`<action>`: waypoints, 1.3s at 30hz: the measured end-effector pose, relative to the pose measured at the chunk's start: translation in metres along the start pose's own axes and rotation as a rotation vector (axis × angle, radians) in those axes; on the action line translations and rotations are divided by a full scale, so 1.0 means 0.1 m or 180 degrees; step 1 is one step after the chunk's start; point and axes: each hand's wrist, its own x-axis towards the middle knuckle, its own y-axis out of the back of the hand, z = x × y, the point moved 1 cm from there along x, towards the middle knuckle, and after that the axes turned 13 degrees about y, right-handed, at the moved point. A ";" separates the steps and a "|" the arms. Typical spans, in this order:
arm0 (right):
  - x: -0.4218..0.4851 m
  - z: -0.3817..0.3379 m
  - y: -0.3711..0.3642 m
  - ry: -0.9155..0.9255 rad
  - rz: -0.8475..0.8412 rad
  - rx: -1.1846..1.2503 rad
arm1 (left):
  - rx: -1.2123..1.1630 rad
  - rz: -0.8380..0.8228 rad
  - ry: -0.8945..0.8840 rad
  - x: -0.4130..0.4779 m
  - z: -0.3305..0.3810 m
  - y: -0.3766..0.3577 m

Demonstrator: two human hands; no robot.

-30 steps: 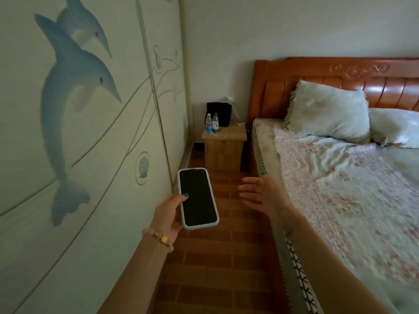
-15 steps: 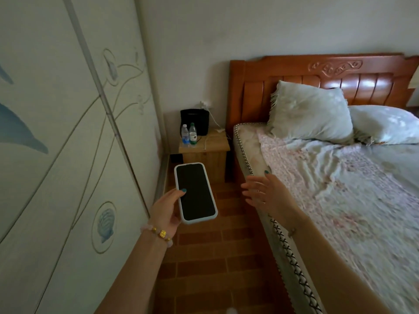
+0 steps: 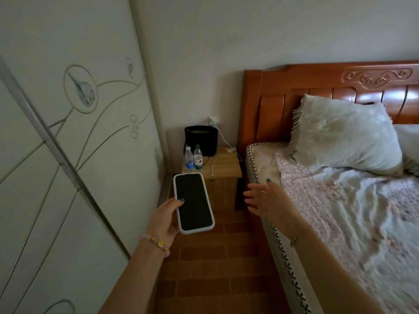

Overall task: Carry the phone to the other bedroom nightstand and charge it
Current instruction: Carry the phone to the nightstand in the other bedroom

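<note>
My left hand [image 3: 164, 220] grips a phone [image 3: 193, 202] with a dark screen and a pale blue case, screen up, in the aisle short of the nightstand. The wooden nightstand [image 3: 224, 171] stands in the corner between the wardrobe and the bed. A white charging cable [image 3: 214, 165] lies across its top and runs up to a wall plug [image 3: 213, 120]. My right hand [image 3: 265, 198] hovers empty with fingers spread, beside the mattress edge.
Two water bottles [image 3: 193, 158] and a black bag [image 3: 201, 139] occupy the back left of the nightstand. A white wardrobe [image 3: 68, 155] lines the left side. The bed [image 3: 340, 211] with pillows and an orange headboard fills the right. A narrow brick-tiled floor strip [image 3: 217, 257] leads ahead.
The view has moved forward down the aisle, so the nightstand is nearer and larger. The phone stays in my left hand; my right hand stays spread beside the bed.
</note>
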 end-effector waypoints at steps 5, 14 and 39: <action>0.83 0.02 0.04 -0.0133 -0.0047 -0.0066 | -0.0107 0.0022 0.0131 0.72 0.33 -0.17; 2.21 0.31 0.10 -0.0351 0.0066 -0.0062 | -0.0023 -0.0083 0.0386 2.13 0.89 -0.44; 5.12 0.59 0.49 -0.0680 0.0680 0.0053 | 0.0357 -0.0189 0.0991 5.04 2.28 -1.54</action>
